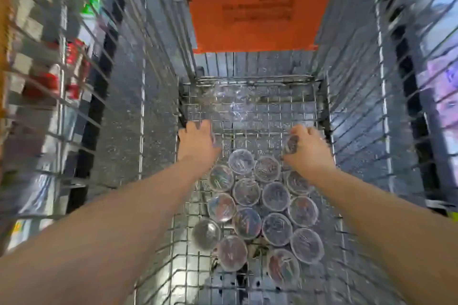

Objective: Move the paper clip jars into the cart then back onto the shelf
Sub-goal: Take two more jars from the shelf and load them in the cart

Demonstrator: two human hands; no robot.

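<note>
The paper clip jars (260,205) stand upright in a tight cluster on the wire floor of the cart (247,111), clear round lids facing up. My right hand (307,148) grips one more jar (292,143), fingers curled round its side wall, at the far edge of the cluster. My left hand (198,138) sits low at the cart's left side; blur prevents me telling whether its fingers hold anything.

Handling, as I judge it: the jars are light, rigid, smooth plastic cylinders, probably slippery. Grip round the wall, below the lid. The wire grid gives uneven footing, so set each jar down level.
</note>
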